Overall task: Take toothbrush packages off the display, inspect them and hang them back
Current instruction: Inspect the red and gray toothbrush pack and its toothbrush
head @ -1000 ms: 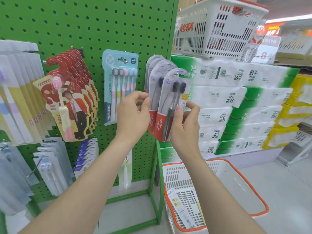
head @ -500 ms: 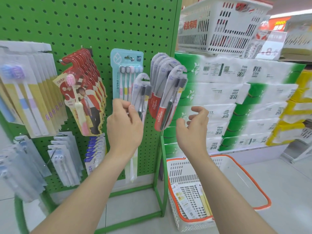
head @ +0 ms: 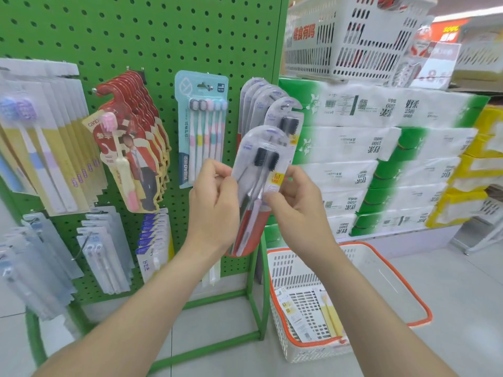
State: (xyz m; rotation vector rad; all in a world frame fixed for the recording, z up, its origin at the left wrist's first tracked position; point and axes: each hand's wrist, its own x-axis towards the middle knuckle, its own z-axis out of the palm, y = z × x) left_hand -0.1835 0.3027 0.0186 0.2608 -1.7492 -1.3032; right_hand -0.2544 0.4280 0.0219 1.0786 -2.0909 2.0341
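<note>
A clear twin-pack toothbrush package [head: 260, 170] with black bristles and a red base is off its hook, held in front of the green pegboard display [head: 152, 36]. My left hand [head: 213, 205] pinches its left edge. My right hand [head: 295, 206] pinches its right edge with thumb and fingers. Several identical packages [head: 261, 104] hang on the hook just behind and above it.
On the pegboard hang a teal five-brush pack [head: 202, 126], red children's brush cards [head: 130, 148], yellow-backed packs [head: 46, 148] and pale blue packs [head: 35, 265]. A white basket with an orange rim [head: 381, 268] sits on the floor at right. Stacked tissue packs [head: 381, 159] carry a white crate [head: 348, 36].
My left hand took one package off the hook and brought it forward and down. My right hand, empty half a second ago, now pinches its right edge.
</note>
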